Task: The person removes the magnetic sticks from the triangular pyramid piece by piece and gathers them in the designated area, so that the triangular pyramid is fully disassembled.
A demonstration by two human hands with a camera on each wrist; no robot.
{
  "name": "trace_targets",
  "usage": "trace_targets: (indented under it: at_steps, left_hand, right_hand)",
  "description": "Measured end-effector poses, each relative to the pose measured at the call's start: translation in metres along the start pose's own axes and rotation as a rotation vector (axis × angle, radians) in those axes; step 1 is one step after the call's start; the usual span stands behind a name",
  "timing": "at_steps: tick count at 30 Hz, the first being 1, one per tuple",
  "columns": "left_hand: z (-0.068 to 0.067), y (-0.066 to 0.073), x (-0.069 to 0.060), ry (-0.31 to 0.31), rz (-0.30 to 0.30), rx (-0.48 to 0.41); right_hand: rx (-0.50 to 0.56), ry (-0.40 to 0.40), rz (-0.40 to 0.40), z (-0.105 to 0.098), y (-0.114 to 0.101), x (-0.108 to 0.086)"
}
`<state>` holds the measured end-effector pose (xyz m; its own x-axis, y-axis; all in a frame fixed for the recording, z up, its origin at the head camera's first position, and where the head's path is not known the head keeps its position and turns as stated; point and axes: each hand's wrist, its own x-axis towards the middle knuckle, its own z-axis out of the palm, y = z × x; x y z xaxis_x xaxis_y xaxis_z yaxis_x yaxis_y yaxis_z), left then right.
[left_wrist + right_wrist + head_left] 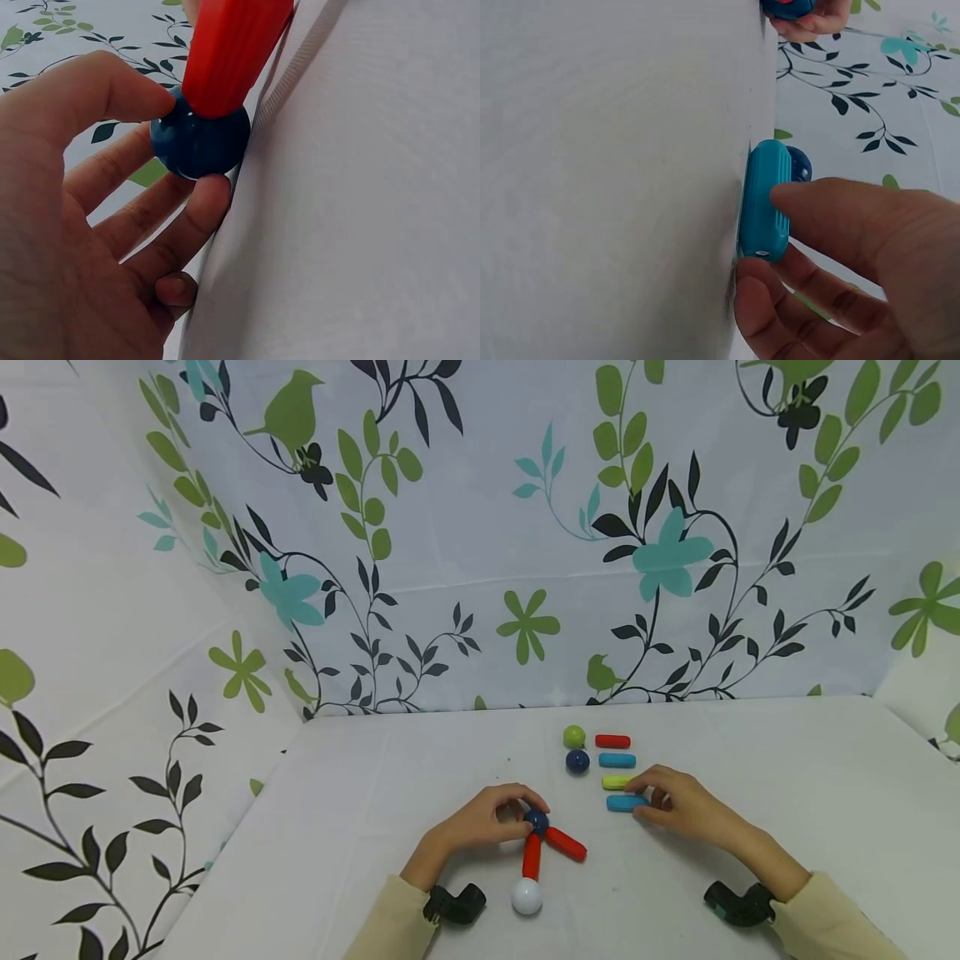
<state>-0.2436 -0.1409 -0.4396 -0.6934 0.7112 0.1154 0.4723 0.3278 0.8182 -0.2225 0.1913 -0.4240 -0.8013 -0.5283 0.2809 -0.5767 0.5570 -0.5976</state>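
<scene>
Left sleeve: beige (pixel 393 920), with a black wrist device (pixel 456 906) at the cuff.
Left hand (pixel 483 817): narrow, thumb and fingers pinching the joint ball.
White ball (pixel 527 897): on the tabletop, at the near end of the upright red rod.
Upright red rod (pixel 532 857): runs between the white ball and the joint ball, touching both.
Joint ball (pixel 536 822): glossy navy, in the left fingers, with two red rods meeting it.
Slanting red rod (pixel 567 844): reaches from the joint ball toward the near right, its outer end free.
Lime ball (pixel 574 737): at the back, just beyond the loose navy ball (pixel 577 762).
Rod column: right of those balls, from back to front, a short red rod (pixel 612 741), a far blue rod (pixel 617 761), a yellow rod (pixel 617 782) and the near blue rod (pixel 624 803), lying roughly parallel.
Right hand (pixel 686 806): partly curled around the near blue rod, thumb against its side in the right wrist view; whether the fingers grip it, I cannot tell. In the head view they cover the yellow rod's right end.
Right sleeve: beige (pixel 832 914), behind another black wrist device (pixel 738 906).
</scene>
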Motion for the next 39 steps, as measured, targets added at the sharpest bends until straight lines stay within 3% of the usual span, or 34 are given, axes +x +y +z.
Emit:
trace_targets:
  at_steps: [8, 19, 28, 32, 37, 39]
  left_hand:
    - [0.002, 0.001, 0.000, 0.007, 0.005, -0.038]
    - [0.003, 0.001, 0.003, -0.023, 0.039, -0.010]
    - [0.008, 0.003, 0.004, -0.030, 0.064, 0.025]
    - [0.012, 0.010, 0.005, -0.037, 0.076, 0.025]
    - [0.012, 0.038, 0.003, -0.067, 0.104, 0.020]
    - [0.015, 0.036, 0.005, -0.072, 0.114, 0.021]
  right_hand:
    - [-0.002, 0.047, -0.054, -0.002, -0.007, 0.001]
    - [0.020, 0.003, -0.117, 0.004, -0.024, 0.003]
    - [0.082, -0.089, -0.042, 0.013, -0.037, 0.005]
    - [0.119, -0.119, -0.055, 0.017, -0.041, 0.005]
    - [0.163, -0.178, -0.055, 0.020, -0.041, 0.004]
    - [0.167, -0.195, -0.042, 0.022, -0.040, 0.003]
